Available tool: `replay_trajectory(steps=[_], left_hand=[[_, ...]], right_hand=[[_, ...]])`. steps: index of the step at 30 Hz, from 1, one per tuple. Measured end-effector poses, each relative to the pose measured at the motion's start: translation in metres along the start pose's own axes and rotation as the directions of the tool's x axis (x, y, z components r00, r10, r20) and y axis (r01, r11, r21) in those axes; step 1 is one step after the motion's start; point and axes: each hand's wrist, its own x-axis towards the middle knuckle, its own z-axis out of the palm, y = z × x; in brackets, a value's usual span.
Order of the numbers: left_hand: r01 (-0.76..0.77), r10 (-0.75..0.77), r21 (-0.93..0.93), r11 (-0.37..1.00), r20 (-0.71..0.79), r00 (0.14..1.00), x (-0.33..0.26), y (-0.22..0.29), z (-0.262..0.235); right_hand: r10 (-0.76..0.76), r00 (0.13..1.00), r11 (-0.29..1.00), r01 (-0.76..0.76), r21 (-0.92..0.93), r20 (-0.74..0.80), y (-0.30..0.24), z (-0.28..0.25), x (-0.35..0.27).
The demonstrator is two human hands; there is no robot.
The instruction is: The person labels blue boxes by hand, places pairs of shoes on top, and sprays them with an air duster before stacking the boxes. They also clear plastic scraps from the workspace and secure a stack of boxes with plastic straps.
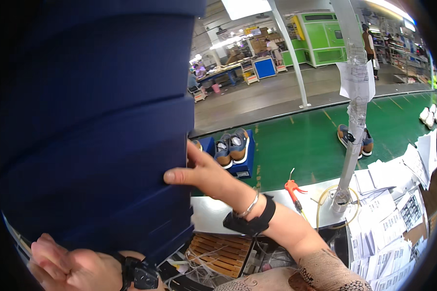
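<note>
A tall stack of dark blue shoe boxes fills the left side, very close to me. My right hand grips one box at the stack's right edge. Its thumb presses on the near face, while the fingers go out of sight around the corner. Low on the left, my left hand is at the foot of the stack with its fingers curled; whatever they may hold is hidden. Beyond my right hand, a pair of blue and brown shoes rests on a blue shoe box.
A green conveyor belt runs behind a pale worktop. A metal post stands at its near edge. On the worktop are an orange air gun and loose papers. More shoes sit behind the post. People work farther back.
</note>
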Motion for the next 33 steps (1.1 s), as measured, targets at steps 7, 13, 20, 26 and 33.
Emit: replay_trajectory(steps=[7, 13, 20, 26, 33], left_hand=[[0.631, -0.827, -0.59, 0.504, -0.117, 0.55, -0.059, 0.062, 0.091], [0.787, -0.91, -0.51, 0.347, 0.021, 0.415, -0.124, 0.039, 0.124], [0.85, -0.948, -0.51, 0.133, 0.183, 0.259, -0.183, 0.057, 0.184], [0.92, -0.578, -0.38, 0.095, 0.732, 0.362, -0.216, 0.057, 0.209], [0.836, -0.494, -0.388, 0.389, 0.678, 0.544, -0.237, 0.099, 0.24]], right_hand=[[0.114, 0.981, 0.968, -0.145, -0.205, -0.156, 0.028, -0.056, 0.034], [0.16, 0.964, 0.96, -0.202, -0.194, -0.211, 0.087, -0.1, 0.069], [0.115, 0.879, 0.928, -0.261, -0.266, -0.462, 0.142, -0.153, 0.119], [-0.137, 0.701, 0.873, -0.249, -0.42, -0.7, 0.163, -0.208, 0.1], [0.367, 0.813, 0.843, -0.496, -0.207, -0.453, 0.286, -0.197, -0.015]])
